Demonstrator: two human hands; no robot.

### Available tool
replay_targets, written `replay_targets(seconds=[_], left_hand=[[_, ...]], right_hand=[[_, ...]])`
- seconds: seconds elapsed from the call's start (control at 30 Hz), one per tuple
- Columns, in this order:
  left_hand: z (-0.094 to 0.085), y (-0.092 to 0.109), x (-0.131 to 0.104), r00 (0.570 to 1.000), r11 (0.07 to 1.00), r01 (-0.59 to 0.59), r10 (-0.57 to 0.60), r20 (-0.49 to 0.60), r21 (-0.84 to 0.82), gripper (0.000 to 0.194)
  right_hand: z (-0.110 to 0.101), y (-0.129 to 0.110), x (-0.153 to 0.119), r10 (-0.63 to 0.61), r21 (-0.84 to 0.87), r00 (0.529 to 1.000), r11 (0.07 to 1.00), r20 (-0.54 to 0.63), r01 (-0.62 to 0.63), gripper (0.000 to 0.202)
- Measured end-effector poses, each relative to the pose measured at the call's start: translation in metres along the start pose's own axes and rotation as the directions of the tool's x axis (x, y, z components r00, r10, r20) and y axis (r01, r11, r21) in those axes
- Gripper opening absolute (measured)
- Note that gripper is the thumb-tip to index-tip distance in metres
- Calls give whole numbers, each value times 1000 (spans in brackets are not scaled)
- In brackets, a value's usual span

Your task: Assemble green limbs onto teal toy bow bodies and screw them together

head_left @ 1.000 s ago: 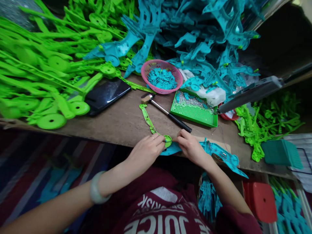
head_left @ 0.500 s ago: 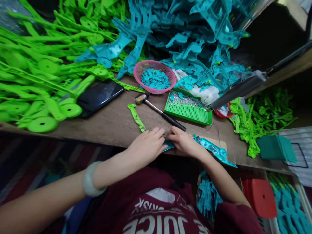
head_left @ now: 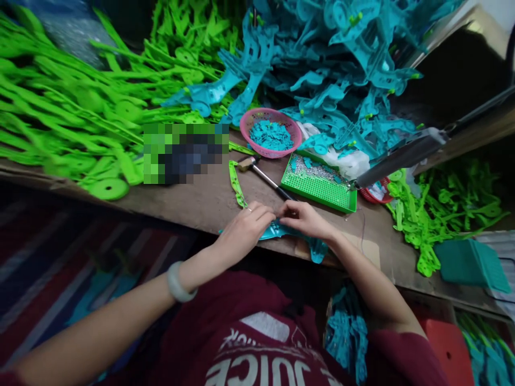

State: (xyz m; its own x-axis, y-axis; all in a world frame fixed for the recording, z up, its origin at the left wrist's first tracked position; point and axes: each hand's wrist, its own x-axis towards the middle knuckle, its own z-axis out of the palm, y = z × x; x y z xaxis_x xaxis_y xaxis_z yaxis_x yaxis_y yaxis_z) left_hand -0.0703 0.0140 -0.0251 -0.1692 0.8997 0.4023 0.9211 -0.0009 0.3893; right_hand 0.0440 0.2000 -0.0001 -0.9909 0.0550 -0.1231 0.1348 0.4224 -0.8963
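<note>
Where the workbench point(head_left: 193, 206) has its near edge, a blue part point(head_left: 274, 231) gets close handwork

Fingertip work on the blue part seems the step in hand; the next move likely calls for steadiness and precision. The left hand point(head_left: 247, 228) bends over it, apparently gripping it. The right hand point(head_left: 309, 221), fingers half curled, meets it; whether they pinch anything is hidden.

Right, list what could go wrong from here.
The blue part lies at the front edge of the bench, so it might slip off if let go.
The hammer lies just beyond the right hand; a knock could push it into the green tray and perhaps scatter the small pieces there.
</note>
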Motion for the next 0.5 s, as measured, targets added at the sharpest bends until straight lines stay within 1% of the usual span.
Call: replay_targets(seconds=[0.03, 0.1, 0.2, 0.3, 0.4, 0.5], left_hand=[[1, -2, -1, 1000, 1000, -15, 15, -5, -18, 20], [2, -4, -3, 999, 998, -43, 43, -5, -54, 23], [0, -7, -4, 996, 991, -80, 82, 17, -110, 24], [-3, -8, -5, 995, 980, -100, 101, -1, -171, 23], [-5, -7, -7, 992, 970, -124, 117, -43, -210, 21], [-6, -6, -8, 988, 970, -151, 143, -52, -188, 19]], right_hand=[[0, 0, -1, 7, 24, 1000, 1000, 6, -8, 3], [0, -1, -3, -22, 0, 1000, 1000, 18, 22, 4], [2, -4, -6, -140, -138, 990, 980, 16, 141, 13], [6, -7, -9, -234, -271, 972, 934, 28, 233, 18], [8, -9, -11, -250, -345, 967, 904, 49, 251, 20], [7, -10, -12, -229, -372, 971, 897, 69, 238, 21]])
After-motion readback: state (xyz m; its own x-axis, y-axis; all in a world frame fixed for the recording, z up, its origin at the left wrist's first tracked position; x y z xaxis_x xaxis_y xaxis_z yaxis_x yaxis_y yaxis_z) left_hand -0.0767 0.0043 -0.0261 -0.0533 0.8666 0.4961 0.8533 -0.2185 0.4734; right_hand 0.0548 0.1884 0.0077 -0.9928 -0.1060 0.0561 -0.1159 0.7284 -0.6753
